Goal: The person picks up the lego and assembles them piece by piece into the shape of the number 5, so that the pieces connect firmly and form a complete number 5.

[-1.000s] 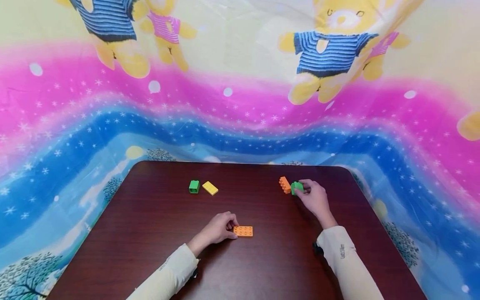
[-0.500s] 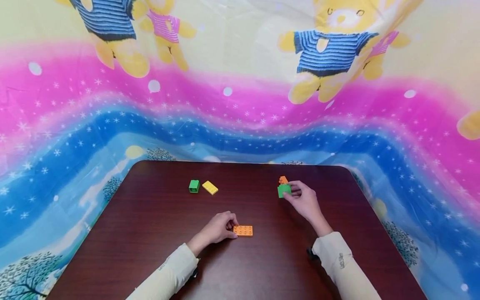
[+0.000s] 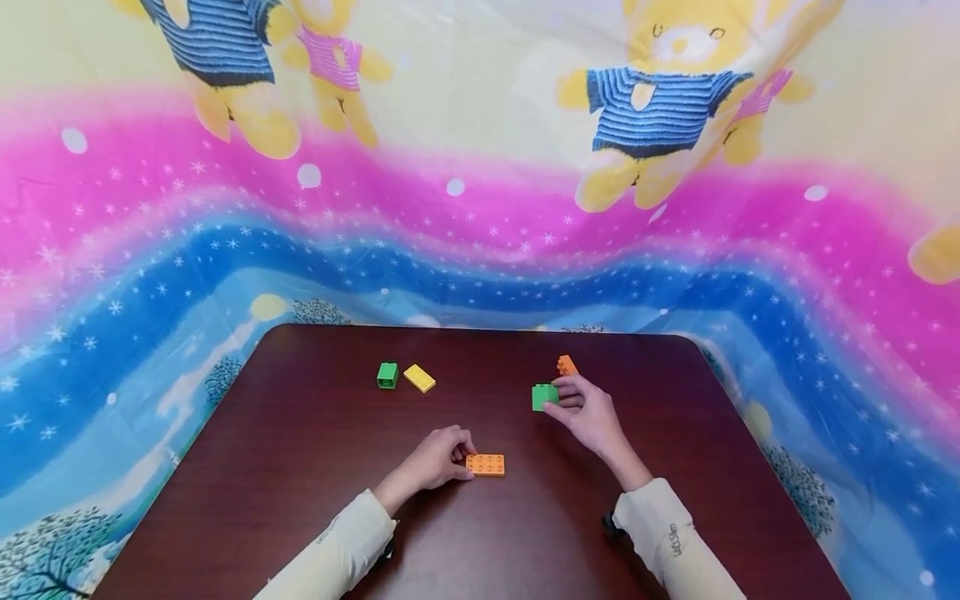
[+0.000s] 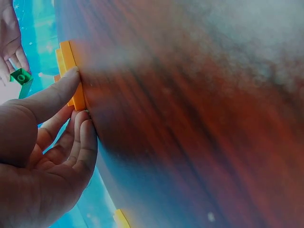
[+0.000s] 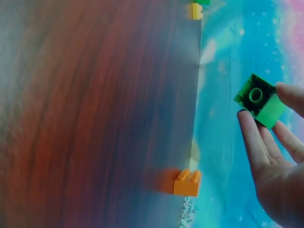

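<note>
My left hand [image 3: 431, 458] pinches the near end of a flat orange building brick [image 3: 487, 465], studs up on the table. In the left wrist view its thumb lies on one edge of the orange brick [image 4: 71, 57] and the fingers on the other. A green square building brick [image 3: 544, 397] is in my right hand [image 3: 592, 412], between thumb and fingers. The right wrist view shows the hollow underside of the green brick [image 5: 256, 95], raised off the table. Behind the right hand, a second orange brick [image 3: 567, 365] lies on its side, partly hidden by the fingers.
Another green brick [image 3: 387, 375] and a flat yellow brick [image 3: 419, 378] lie side by side at the back left of the dark wooden table [image 3: 300, 517]. A patterned cloth [image 3: 465, 217] with printed bears hangs behind the table.
My right hand has lifted the green brick from beside the rear orange brick and carried it left and nearer. The left hand has stayed at the flat orange brick.
</note>
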Action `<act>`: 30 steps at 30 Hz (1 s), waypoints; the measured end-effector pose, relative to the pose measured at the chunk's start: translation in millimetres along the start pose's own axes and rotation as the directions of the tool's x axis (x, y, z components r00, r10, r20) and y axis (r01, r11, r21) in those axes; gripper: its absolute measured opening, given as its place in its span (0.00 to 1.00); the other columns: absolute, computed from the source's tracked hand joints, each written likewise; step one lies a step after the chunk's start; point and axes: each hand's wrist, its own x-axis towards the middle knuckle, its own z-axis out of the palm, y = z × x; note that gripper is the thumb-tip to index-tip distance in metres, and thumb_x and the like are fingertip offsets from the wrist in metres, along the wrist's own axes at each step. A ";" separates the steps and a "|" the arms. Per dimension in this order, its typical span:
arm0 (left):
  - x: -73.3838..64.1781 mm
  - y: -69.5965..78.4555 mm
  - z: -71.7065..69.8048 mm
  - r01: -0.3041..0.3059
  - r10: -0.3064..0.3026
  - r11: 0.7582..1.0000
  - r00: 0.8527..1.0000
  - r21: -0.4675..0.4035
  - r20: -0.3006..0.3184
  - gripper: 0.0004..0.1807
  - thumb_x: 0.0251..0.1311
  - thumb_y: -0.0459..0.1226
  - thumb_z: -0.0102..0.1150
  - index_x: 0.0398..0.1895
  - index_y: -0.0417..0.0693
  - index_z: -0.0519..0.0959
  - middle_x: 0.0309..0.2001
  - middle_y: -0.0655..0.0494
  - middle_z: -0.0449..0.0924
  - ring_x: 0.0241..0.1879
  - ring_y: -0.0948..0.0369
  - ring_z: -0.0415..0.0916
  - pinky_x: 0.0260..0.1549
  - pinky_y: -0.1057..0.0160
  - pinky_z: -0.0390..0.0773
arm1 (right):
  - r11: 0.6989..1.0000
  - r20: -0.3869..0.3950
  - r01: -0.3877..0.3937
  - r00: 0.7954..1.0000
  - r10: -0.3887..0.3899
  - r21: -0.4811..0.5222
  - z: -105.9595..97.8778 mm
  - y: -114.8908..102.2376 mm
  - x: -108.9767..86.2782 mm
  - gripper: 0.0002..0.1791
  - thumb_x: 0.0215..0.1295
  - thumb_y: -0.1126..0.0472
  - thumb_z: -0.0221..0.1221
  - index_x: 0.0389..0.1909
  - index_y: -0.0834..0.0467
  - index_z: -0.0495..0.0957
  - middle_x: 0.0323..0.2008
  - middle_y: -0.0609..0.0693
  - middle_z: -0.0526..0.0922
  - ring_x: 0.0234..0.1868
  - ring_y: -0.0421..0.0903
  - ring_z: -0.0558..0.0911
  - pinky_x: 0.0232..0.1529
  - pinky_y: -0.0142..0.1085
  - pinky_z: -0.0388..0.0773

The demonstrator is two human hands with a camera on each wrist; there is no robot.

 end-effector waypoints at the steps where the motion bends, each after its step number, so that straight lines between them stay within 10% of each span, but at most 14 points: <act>1: 0.3 0.3 -0.3 -0.001 0.001 1.000 1.000 -0.001 -0.002 0.14 0.50 0.31 0.80 0.36 0.44 0.82 0.33 0.54 0.78 0.35 0.58 0.77 0.37 0.66 0.77 | 1.000 0.010 -0.002 1.000 0.002 0.010 1.0 -1.0 -0.9 0.26 0.62 0.55 0.74 0.60 0.55 0.79 0.52 0.56 0.84 0.48 0.51 0.87 0.49 0.41 0.87; 30: 0.2 2.0 -0.5 -0.011 0.011 1.000 1.000 -0.009 -0.004 0.14 0.49 0.31 0.81 0.35 0.44 0.82 0.34 0.53 0.78 0.34 0.59 0.77 0.37 0.67 0.77 | 0.998 0.261 -0.005 0.965 -0.011 0.058 38.0 -9.3 -26.6 0.25 0.62 0.66 0.72 0.60 0.52 0.80 0.50 0.51 0.79 0.51 0.49 0.85 0.51 0.38 0.86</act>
